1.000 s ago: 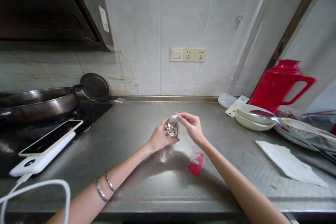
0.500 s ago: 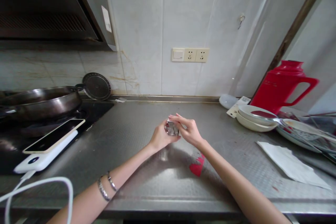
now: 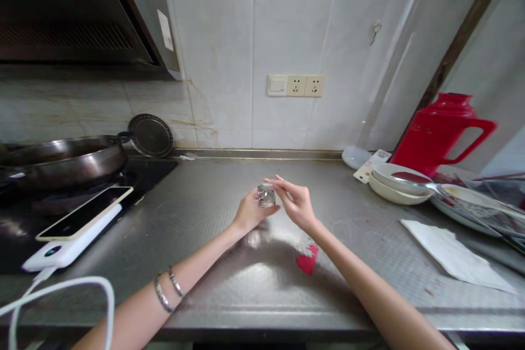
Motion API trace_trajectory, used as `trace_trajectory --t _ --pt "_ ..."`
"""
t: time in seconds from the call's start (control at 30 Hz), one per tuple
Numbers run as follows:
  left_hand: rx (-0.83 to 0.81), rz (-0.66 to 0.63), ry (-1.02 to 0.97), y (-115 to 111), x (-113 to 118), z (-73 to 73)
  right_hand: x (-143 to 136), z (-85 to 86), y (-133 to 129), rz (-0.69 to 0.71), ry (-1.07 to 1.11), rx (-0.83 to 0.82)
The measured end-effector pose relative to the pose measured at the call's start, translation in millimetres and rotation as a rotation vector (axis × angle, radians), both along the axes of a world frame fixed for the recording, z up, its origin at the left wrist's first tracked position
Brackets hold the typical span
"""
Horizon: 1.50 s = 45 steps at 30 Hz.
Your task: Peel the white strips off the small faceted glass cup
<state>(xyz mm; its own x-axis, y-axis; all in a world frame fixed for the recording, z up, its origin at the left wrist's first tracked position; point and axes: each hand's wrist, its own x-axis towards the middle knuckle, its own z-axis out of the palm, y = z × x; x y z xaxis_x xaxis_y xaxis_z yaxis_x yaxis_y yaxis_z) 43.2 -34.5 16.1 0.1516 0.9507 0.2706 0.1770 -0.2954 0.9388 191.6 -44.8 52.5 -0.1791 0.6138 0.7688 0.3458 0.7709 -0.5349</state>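
Observation:
Above the middle of the steel counter, my left hand [image 3: 249,213] wraps round a small clear glass jar [image 3: 267,198], its thumb along the near side. My right hand [image 3: 296,202] comes in from the right, fingers pressed together over the jar's top edge. A thin whitish strip shows beneath those fingertips; whether it is a lid or the rim I cannot tell. Part of the jar is hidden by both hands. Under the right forearm, a torn red sticker [image 3: 307,261] lies on the counter [image 3: 213,197].
A steel pan [image 3: 65,161] sits on the stove at left, with a phone [image 3: 88,212] on a white power bank [image 3: 74,246] and its cable nearby. At right stand a red thermos jug [image 3: 435,134], stacked bowls [image 3: 400,191] and a white paper napkin [image 3: 455,254].
My right fingers have shifted slightly at the jar's top, and more of the jar's clear side shows. Both forearms stay almost where they were.

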Motion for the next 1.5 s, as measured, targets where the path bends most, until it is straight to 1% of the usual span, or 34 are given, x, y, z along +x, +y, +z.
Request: trace_trajectory --t 0.07,0.1,0.23,0.3,0.43,0.53,0.67,0.73,0.8,0.87,0.93,0.97,1.1,1.23,1.37,1.5 --pt "-0.014 -0.001 -0.042 0.3 -1.0 -0.2 2.2 -2.9 6.1 -0.108 0.072 -0.012" --pt "-0.015 -0.001 -0.050 0.0 -1.5 -0.2 3.3 -4.7 9.2 -0.125 0.069 -0.013" --pt "0.002 0.027 -0.061 -2.6 -2.0 2.6 4.6 -12.1 15.9 -0.049 -0.040 -0.017" --pt "-0.016 0.032 -0.084 -3.8 -1.9 6.0 3.0 -14.2 14.8 -0.030 -0.048 0.012" --pt "-0.111 -0.010 -0.175 -3.5 -3.3 12.8 0.1 -14.2 10.6 0.028 -0.071 0.143" --pt "-0.122 -0.018 -0.185 1.2 -7.1 11.5 0.7 -12.6 8.3 0.064 -0.134 0.256" --pt "-0.079 0.025 -0.123 11.3 -13.8 2.2 1.5 -10.3 4.9 0.117 -0.263 0.327" --pt "-0.041 0.044 -0.084 15.2 -15.8 -1.5 0.9 -8.9 3.9 0.128 -0.292 0.348" --pt "0.011 0.063 -0.049 16.9 -15.9 -3.3 0.5 -7.6 4.6 0.081 -0.244 0.357" --pt "0.056 0.083 -0.013 15.9 -14.0 -3.5 0.5 -6.7 7.1 -0.014 -0.141 0.351" --pt "0.078 0.083 0.027 12.5 -10.7 -2.7 0.7 -6.7 10.0 -0.087 -0.072 0.338" --pt "0.086 0.075 0.054 10.1 -8.9 -2.1 0.7 -7.0 11.0 -0.101 -0.067 0.332" --pt "0.162 0.088 0.217 -0.1 -3.1 1.3 -0.6 -8.2 10.3 -0.035 -0.195 0.320" --pt "0.214 0.112 0.340 -5.1 -1.4 4.9 0.0 -6.1 6.9 0.011 -0.333 0.380" --pt "0.286 0.094 0.358 -4.2 -2.8 7.6 2.4 -2.7 4.7 0.025 -0.423 0.472" --pt "0.280 0.090 0.343 -0.5 -7.5 6.1 0.7 -1.6 2.1 0.067 -0.510 0.504"
